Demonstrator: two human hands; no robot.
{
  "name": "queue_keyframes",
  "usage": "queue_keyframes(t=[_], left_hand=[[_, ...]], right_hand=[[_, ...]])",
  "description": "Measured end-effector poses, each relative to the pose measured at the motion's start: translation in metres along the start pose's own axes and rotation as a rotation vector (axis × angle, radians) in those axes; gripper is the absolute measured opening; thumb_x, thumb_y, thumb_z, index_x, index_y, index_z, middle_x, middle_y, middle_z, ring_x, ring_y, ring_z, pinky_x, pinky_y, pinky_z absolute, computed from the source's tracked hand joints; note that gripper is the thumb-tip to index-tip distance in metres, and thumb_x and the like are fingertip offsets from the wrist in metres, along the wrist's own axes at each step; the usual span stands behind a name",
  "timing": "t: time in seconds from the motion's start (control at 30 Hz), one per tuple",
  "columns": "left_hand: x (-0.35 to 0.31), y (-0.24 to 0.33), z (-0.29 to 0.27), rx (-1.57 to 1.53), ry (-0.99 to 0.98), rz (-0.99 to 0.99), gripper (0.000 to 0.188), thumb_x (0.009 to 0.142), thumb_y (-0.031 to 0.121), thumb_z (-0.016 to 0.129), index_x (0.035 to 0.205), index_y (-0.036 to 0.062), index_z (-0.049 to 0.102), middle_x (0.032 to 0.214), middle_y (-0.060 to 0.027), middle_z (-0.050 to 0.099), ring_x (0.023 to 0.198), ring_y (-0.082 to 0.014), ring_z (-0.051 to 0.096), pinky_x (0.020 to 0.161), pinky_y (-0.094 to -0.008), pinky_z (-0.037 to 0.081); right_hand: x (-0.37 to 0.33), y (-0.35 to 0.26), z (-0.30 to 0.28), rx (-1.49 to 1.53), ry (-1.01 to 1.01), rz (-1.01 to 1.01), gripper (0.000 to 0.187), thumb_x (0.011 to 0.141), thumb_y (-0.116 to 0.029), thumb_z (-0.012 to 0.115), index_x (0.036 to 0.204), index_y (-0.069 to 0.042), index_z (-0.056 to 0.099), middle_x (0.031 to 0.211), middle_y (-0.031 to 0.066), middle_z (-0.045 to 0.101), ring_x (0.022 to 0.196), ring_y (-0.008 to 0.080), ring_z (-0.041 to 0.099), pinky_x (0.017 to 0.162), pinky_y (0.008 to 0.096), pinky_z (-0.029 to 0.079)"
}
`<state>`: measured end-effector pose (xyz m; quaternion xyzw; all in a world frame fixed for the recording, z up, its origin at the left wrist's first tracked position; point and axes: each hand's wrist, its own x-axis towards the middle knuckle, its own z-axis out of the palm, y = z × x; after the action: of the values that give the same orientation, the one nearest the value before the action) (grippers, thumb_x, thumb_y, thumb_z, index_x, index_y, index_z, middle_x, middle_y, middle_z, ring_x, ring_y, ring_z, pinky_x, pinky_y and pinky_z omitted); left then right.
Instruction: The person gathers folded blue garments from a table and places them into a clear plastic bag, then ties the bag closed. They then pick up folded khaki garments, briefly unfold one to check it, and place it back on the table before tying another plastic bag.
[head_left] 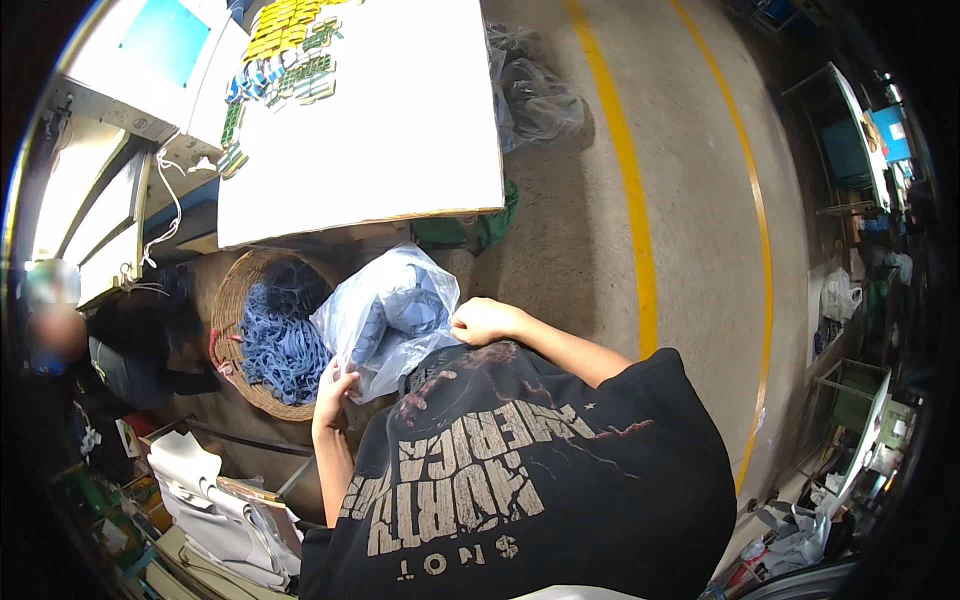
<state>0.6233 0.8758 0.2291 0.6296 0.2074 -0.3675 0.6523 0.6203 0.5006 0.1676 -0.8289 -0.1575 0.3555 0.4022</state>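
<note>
From where I stood, the clear plastic bag (pixel 372 318) was near the middle of the frame, up against the front of the wearer's black shirt (pixel 560 455), with pale blue bundles (pixel 412 305) bulging in its upper part; what they were made of I could not tell through the film. The left hand (pixel 332 392) was narrow, thumb and fingers pinching the plastic at the bag's lower left. The right hand (pixel 487 320) was curled closed at the bag's right edge, seemingly gripping a fold of it, though its fingertips were hidden. Just left of the bag stood a round wicker basket (pixel 226 292) holding tangled blue strips (pixel 285 340), and above, the corner of a white tabletop (pixel 370 150) reached over the floor, with small yellow pieces (pixel 285 28) laid out at its far end. To my mind, handling the bag well called for an even hold on both sides, with more than one layer of film gathered in each grip, since thin plastic would likely stretch or slip under a single pinch. I judged it wise to let the body take some of the weight, to level the bulging top before shifting hold, and to mind the basket's rim, where loose film might snag.
</note>
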Motion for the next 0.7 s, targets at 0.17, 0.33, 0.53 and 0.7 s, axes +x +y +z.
queue_keyframes(t=[0.17, 0.33, 0.53, 0.7], left_hand=[[-0.008, 0.003, -0.001, -0.151, 0.075, 0.01, 0.046, 0.082, 0.01, 0.071, 0.127, 0.0058, 0.061, 0.091, 0.0054, 0.058, 0.075, -0.0064, 0.053, 0.066, -0.023, 0.041], [-0.023, 0.036, -0.017, -0.8, -0.101, 0.252, 0.023, 0.085, 0.0, 0.06, 0.098, 0.0163, 0.051, 0.084, -0.0008, 0.047, 0.073, -0.0148, 0.045, 0.063, -0.028, 0.042], [-0.035, 0.119, -0.062, -0.809, 0.197, 0.613, 0.023, 0.086, 0.006, 0.058, 0.108, 0.0002, 0.059, 0.093, -0.0092, 0.058, 0.08, -0.0216, 0.057, 0.07, -0.0351, 0.05], [-0.078, 0.206, -0.122, 0.111, 0.72, 1.337, 0.032, 0.098, 0.009, 0.062, 0.121, -0.011, 0.067, 0.128, -0.0255, 0.068, 0.104, -0.0298, 0.072, 0.088, -0.0394, 0.063]], right_hand=[[-0.005, -0.005, -0.003, 0.021, 0.037, -0.038, 0.033, 0.094, -0.031, 0.063, 0.083, -0.001, 0.07, 0.082, 0.0232, 0.071, 0.08, 0.0426, 0.07, 0.075, 0.0497, 0.055], [-0.017, -0.049, -0.045, 0.189, 0.14, -0.114, 0.032, 0.101, -0.029, 0.063, 0.087, 0.0, 0.068, 0.082, 0.0226, 0.069, 0.075, 0.0411, 0.066, 0.072, 0.0473, 0.052], [-0.021, -0.139, -0.157, 0.339, 0.532, -0.345, 0.033, 0.106, -0.02, 0.058, 0.084, 0.004, 0.06, 0.072, 0.0192, 0.06, 0.062, 0.0243, 0.054, 0.064, 0.0394, 0.046], [-0.047, -0.21, -0.23, 0.49, 0.499, -0.678, 0.031, 0.109, -0.015, 0.053, 0.083, 0.002, 0.057, 0.064, 0.009, 0.046, 0.062, 0.0125, 0.041, 0.06, 0.0368, 0.041]])
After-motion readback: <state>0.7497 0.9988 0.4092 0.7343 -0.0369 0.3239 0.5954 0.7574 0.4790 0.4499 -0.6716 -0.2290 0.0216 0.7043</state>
